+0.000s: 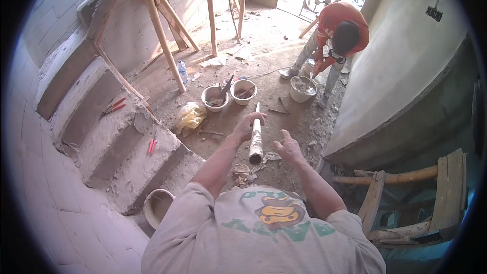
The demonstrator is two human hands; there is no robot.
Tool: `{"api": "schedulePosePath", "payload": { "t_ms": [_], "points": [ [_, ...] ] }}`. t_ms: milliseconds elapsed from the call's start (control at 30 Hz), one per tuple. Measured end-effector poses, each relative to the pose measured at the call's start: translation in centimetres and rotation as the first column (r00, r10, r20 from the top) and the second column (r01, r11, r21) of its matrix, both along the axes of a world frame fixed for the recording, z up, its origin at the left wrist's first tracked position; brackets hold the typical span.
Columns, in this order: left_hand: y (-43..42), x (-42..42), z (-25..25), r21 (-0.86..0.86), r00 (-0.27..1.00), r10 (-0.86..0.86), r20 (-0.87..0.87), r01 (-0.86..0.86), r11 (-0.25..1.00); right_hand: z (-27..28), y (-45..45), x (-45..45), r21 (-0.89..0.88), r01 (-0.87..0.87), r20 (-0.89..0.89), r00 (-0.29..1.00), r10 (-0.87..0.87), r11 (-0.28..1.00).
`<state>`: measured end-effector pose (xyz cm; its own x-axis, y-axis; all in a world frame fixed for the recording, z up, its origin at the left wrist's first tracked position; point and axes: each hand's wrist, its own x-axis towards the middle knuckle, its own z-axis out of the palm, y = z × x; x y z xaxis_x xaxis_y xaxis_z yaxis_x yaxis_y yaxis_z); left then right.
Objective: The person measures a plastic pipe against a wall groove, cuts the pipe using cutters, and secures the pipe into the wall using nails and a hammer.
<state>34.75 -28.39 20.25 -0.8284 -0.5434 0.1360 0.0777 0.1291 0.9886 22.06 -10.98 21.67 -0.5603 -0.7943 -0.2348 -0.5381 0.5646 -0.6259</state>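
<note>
Head camera: a long white tube, patchy with brown (pixel 255 144), is in the left hand (pixel 245 126) above a dirt-strewn floor (pixel 266 33). Its long axis runs away from the person, the round, dark, open end nearest the chest and the thin end pointing out ahead. The left fingers are drawn in narrow around its farther part, coming from the left side; how firmly they press, I cannot tell. The right hand (pixel 288 147) is to the right of the tube, near but apart from it, with its index finger held out and the others loosely bent (nothing shows in its grasp). So the left hand is the nearer one, touching the tube, and the right touches nothing that I can make out.

Left of the tube lies a yellowish translucent plastic bag (pixel 191 117); beyond it, to the left, stand two pale round buckets (pixel 215 108) with dark contents. Crumpled paper scraps (pixel 244 171) lie below its near end. Farther off to its right, a person in a red top (pixel 350 15) bends over a white bucket of grey mix (pixel 303 97).
</note>
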Motion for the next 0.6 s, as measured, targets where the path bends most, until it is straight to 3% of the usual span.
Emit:
{"api": "schedulePosePath", "payload": {
  "t_ms": [67, 333, 600],
  "points": [
    [-0.3, 0.2, -0.7, -0.061, 0.999, -0.019, -0.029, 0.018, 0.998, -0.3, 0.1, 0.1, 0.003, -0.001, 0.001, 1.000, 0.001, 1.000],
    [-0.7, 0.4, -0.4, -0.013, 0.999, 0.004, 0.041, -0.003, 1.000, -0.4, -0.1, 0.6, 0.026, -0.006, -0.012, 1.000, 0.007, 1.000],
    [-0.5, 0.1, -0.2, -0.046, 0.999, 0.009, -0.034, -0.010, 0.999, -1.8, 0.3, -0.5, 0.049, -0.014, -0.020, 1.000, 0.015, 0.999]
  ]
}}
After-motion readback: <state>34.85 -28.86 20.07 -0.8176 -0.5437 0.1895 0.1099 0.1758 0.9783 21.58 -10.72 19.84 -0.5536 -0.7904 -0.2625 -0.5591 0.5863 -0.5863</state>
